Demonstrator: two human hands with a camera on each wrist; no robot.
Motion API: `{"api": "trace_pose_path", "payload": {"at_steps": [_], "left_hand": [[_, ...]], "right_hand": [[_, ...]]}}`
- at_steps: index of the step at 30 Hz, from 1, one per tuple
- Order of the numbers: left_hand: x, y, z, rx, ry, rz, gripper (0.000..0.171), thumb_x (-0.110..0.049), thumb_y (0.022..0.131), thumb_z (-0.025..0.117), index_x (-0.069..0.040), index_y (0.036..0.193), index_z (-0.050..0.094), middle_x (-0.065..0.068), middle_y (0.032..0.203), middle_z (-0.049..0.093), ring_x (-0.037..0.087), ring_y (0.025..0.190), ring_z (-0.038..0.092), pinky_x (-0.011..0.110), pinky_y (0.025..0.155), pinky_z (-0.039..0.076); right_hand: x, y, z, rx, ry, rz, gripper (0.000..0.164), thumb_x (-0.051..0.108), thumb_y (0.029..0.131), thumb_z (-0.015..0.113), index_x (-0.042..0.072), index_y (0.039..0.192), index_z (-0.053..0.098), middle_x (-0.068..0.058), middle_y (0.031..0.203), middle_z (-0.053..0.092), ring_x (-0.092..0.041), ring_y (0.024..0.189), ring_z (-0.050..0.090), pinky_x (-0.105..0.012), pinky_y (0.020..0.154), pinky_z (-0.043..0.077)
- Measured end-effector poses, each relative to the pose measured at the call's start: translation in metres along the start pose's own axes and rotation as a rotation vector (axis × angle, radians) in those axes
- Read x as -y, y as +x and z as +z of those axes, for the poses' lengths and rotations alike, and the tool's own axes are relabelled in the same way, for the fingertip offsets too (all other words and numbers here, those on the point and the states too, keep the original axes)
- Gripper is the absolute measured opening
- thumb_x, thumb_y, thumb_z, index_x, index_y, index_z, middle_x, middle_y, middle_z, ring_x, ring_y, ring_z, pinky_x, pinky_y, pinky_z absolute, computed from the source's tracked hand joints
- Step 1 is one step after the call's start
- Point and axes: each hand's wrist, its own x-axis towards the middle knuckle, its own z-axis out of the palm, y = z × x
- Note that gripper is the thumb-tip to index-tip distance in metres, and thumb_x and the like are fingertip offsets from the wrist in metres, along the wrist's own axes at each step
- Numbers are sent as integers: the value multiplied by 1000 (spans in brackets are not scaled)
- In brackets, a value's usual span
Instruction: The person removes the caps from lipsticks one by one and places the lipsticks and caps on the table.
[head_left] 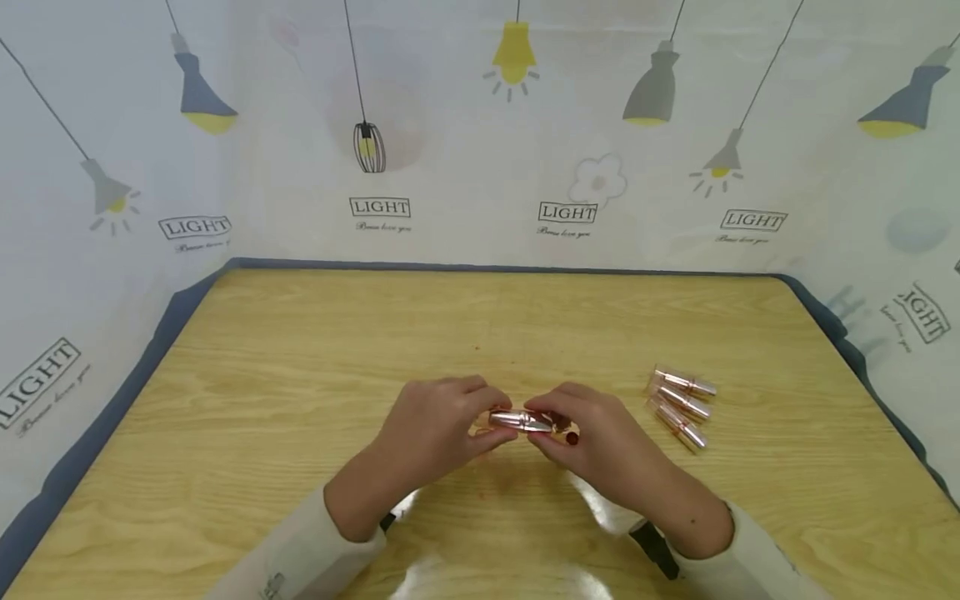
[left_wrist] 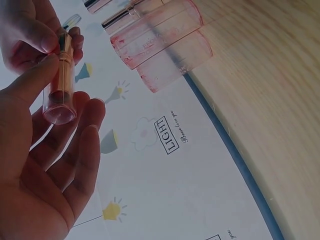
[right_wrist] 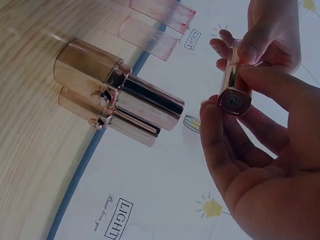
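Holding a tube (head_left: 520, 420) in both hands over the tabletop (head_left: 480, 321), lengthwise between them in the head view. With the left grip (head_left: 438, 425), pinching between thumb and fingers, with the clear end (left_wrist: 59, 110) pointing back toward the palm. With the right grip (head_left: 600, 433), pinching likewise on the shiny rose-gold part, with the dark, printed base (right_wrist: 235, 101) turned toward the right palm. Keeping thumb tips close together along the tube, just a short stretch apart.

To the right, near the right grip but apart from it: three more tubes (head_left: 684, 402), lying slightly fanned on the tabletop, with clear ends to the left and shiny ends to the right.

Wearing pale sleeves (head_left: 315, 542) and, on the right wrist, a dark strap (head_left: 655, 550). Facing a white cloth (head_left: 457, 125) printed with hanging lamps and the word LIGHT, edged in blue along the tabletop.
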Motion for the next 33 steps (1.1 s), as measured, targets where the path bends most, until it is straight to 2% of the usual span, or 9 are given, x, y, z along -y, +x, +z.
{"api": "trace_pose_path", "payload": {"at_steps": [5, 12, 20, 25, 33], "left_hand": [[-1, 0, 0, -8, 0, -7, 28, -47, 81, 81, -21, 89, 74, -10, 79, 71, 1, 55, 58, 14, 46, 36], [-3, -1, -1, -5, 1, -14, 28, -47, 81, 81, -21, 91, 74, -11, 79, 71, 1, 55, 58, 14, 46, 35], [-3, -1, 0, -6, -1, -18, 29, -47, 82, 80, -20, 93, 74, -9, 81, 73, 2, 55, 60, 13, 46, 35], [-3, -1, 1, -6, -6, -19, 29, -47, 82, 80, -20, 93, 74, -9, 80, 72, 2, 56, 60, 13, 46, 35], [-3, -1, 1, -2, -20, -4, 28, -46, 81, 81, -22, 92, 73, -10, 81, 72, 1, 53, 56, 14, 45, 33]], "right_hand": [[1, 0, 0, -15, -11, -2, 24, 9, 83, 82, 7, 105, 74, 1, 92, 68, -5, 79, 62, -22, 65, 56], [4, 0, 0, -13, -67, 10, 18, 12, 82, 83, 11, 98, 75, 3, 88, 66, -4, 76, 59, -22, 63, 54], [5, -1, -1, -11, -90, 25, 19, 13, 82, 83, 10, 99, 75, 1, 88, 66, -11, 75, 63, -22, 63, 54], [5, -2, -1, -14, -105, 33, 19, 15, 82, 83, 11, 99, 75, 3, 88, 65, -10, 76, 62, -20, 63, 52], [2, -4, -2, -71, -195, -43, 22, 17, 79, 86, 13, 97, 75, 5, 87, 67, -8, 79, 63, -20, 63, 51]]}}
